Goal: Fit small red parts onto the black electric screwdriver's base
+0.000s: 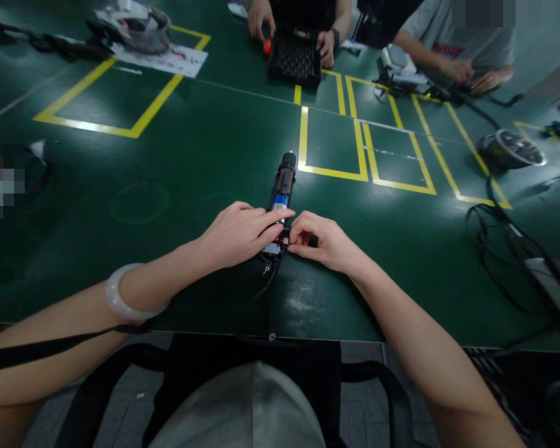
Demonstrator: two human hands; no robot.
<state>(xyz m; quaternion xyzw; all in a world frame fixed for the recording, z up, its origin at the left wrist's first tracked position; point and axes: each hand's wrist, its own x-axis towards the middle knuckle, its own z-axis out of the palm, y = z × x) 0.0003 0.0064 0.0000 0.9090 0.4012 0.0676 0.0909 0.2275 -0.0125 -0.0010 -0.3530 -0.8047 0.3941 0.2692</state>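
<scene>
An electric screwdriver (284, 180) lies on the green table, its thin bit pointing away from me. Its body is dark with a blue band and a silver section, and a black cord trails from its near end. My left hand (240, 233) lies across the rear part, fingers closed over it, hiding some of the housing. At the right side of that rear end, my right hand (324, 239) has its fingers pinched together beside a small red and white spot. What sits between those fingertips is too small to make out.
Yellow tape rectangles (333, 172) mark the green table (205, 149). Across from me, a person's hands are at a black tray (295, 62); another person sits at the right. Metal bowls (511, 149) stand at right and far left. Black cables (490, 249) coil at the right.
</scene>
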